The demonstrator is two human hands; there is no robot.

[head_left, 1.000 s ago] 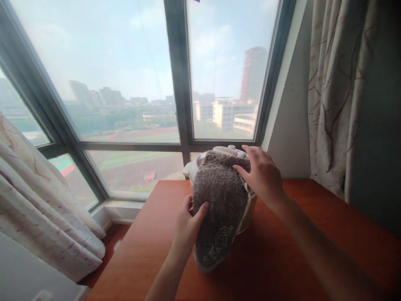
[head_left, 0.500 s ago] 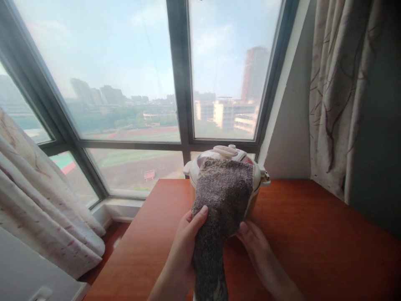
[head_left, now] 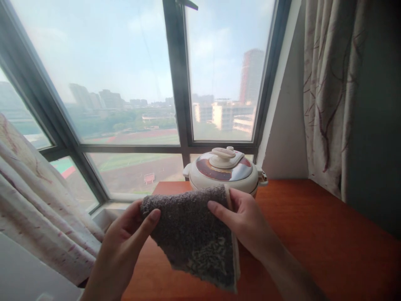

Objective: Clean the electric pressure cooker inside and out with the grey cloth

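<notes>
- Background, head view: large window (head_left: 125,83) with dark frames, city buildings and a sports field visible through the glass.
- Patterned curtain (head_left: 326,96) hangs at the right side of the window; a second curtain (head_left: 40,209) of like pattern hangs at the lower left.
- Work surface: reddish-brown wooden table (head_left: 313,234), set against the window corner.
- Cooker (head_left: 224,171): cream-coloured round pot with side handles, lid in place, knob on top. It stands upright on the far part of the table, just in front of the window frame.
- Towel (head_left: 191,234): grey-brown, coarse pile, with a pale edge strip down its right side. It is held up in the air between both hands, near the camera, in front of and below the cooker (not touching it). Its lower end hangs down over the table.
- Left hand (head_left: 125,242): fingers closed in a pinch on the towel's upper left corner, thumb on the near face, remaining fingers behind the cloth.
- Right hand (head_left: 247,225): fingers closed in a pinch on the towel's upper right edge at the pale strip, thumb laid across the near face, remaining fingers behind.
- Both forearms enter from the bottom of the frame.
</notes>
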